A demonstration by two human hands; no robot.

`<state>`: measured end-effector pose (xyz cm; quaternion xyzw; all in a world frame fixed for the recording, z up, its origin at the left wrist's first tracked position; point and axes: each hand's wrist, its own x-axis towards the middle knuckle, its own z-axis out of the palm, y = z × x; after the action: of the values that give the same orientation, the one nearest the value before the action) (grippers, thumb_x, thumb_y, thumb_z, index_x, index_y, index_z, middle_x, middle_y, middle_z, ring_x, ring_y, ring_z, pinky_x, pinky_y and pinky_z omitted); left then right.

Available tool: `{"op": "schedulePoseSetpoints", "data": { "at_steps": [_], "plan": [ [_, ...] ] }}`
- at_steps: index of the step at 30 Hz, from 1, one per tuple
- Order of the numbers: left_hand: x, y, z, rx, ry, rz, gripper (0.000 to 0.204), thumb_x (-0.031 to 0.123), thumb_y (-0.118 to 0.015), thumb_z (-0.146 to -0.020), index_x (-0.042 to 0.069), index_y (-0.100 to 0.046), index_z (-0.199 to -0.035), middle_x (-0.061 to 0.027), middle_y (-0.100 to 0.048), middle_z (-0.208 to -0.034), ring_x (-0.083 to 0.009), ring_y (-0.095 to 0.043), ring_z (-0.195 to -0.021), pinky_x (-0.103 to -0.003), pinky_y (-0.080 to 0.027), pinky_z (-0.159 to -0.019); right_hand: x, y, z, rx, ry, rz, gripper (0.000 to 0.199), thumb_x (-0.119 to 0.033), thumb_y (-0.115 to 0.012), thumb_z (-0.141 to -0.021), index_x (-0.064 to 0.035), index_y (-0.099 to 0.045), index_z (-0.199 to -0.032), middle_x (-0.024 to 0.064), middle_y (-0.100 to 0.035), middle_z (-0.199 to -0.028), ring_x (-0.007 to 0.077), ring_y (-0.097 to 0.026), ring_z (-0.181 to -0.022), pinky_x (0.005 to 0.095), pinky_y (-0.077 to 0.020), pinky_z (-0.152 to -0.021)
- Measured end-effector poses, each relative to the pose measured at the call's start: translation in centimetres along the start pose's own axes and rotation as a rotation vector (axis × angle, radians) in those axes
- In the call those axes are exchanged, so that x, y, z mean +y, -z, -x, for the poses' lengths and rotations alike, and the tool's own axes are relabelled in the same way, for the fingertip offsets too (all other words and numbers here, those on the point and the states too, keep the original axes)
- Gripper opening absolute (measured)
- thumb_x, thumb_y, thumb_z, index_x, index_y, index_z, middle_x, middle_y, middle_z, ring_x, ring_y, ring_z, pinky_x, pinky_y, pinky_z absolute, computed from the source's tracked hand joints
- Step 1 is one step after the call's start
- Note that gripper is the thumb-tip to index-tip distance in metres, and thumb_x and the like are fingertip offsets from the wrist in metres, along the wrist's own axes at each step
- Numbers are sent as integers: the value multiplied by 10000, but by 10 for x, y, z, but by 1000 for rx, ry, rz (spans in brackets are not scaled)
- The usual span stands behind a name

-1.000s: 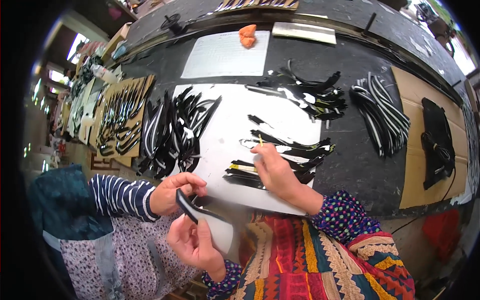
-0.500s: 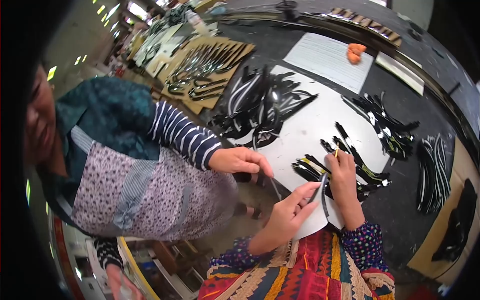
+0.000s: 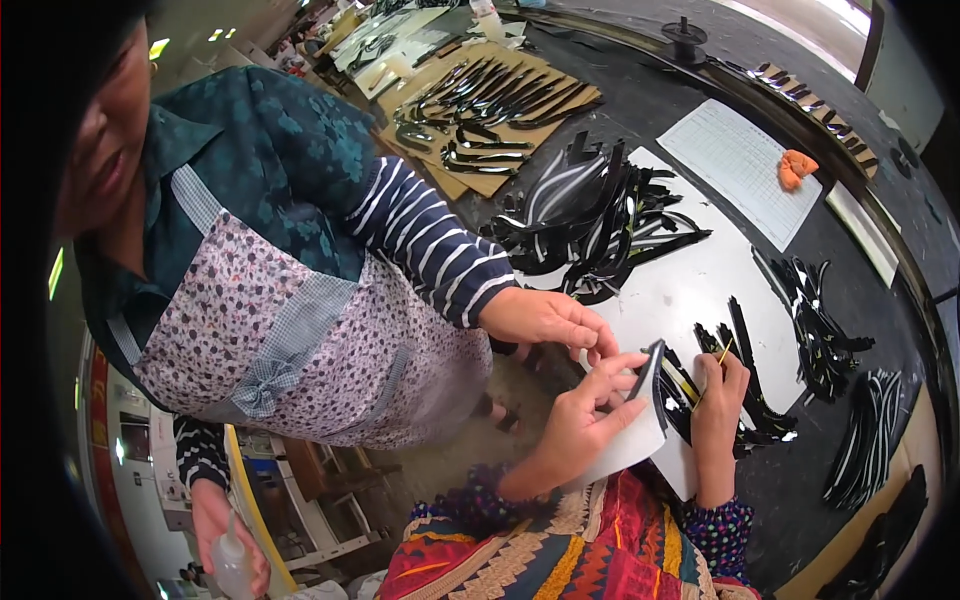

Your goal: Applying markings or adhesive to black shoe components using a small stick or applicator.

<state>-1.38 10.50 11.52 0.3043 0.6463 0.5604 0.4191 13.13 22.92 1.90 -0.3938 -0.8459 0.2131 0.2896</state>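
My left hand (image 3: pixel 578 425) pinches a curved white piece (image 3: pixel 630 445) with a dark strip (image 3: pixel 655 372) along its upper edge, tilted up in front of my lap. Beside it, my right hand (image 3: pixel 718 405) is closed on a thin yellow stick (image 3: pixel 726 350), held like a pen above black strips (image 3: pixel 745 375) spread on a white board (image 3: pixel 672 300). A co-worker's hand (image 3: pixel 555 320) reaches in from the left, its fingers close to my left fingertips; whether they touch I cannot tell. In the co-worker's other hand hangs a clear squeeze bottle (image 3: pixel 232 565).
Heaps of black strips (image 3: pixel 605 215) lie on the board and dark table, with a striped bundle (image 3: pixel 865 440) at right. Cardboard (image 3: pixel 470 180) carries glossy strips. Behind are a paper sheet (image 3: pixel 730 150), an orange lump (image 3: pixel 796 168) and a black spool (image 3: pixel 684 40).
The view has swung, shifting the table rightward. The co-worker's hand has come closer to my left hand. The white piece is tilted differently. My right hand still holds the yellow stick.
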Motion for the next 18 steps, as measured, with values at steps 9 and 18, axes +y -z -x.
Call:
{"op": "schedulePoseSetpoints", "data": {
  "at_steps": [9,18],
  "plan": [
    [-43,32,-47,-554,-241,1282,415,200,-429,-1072,80,-390,-1468,-89,-610,-1006,-159,-600,-774,-236,-481,-699,10,-1,-4,26,12,-14,440,190,-551,-721,17,-600,-1123,178,-562,-1148,367,-530,-1041,431,-459,-891],
    [34,91,-130,-1609,335,649,565,484,-495,-1012,-38,-528,-1225,-158,-640,-1001,-269,-602,-807,-406,-437,-754,16,-4,5,26,8,-55,394,180,-518,-780,55,-598,-1144,185,-560,-1230,366,-527,-1134,419,-439,-984]
  ]
}}
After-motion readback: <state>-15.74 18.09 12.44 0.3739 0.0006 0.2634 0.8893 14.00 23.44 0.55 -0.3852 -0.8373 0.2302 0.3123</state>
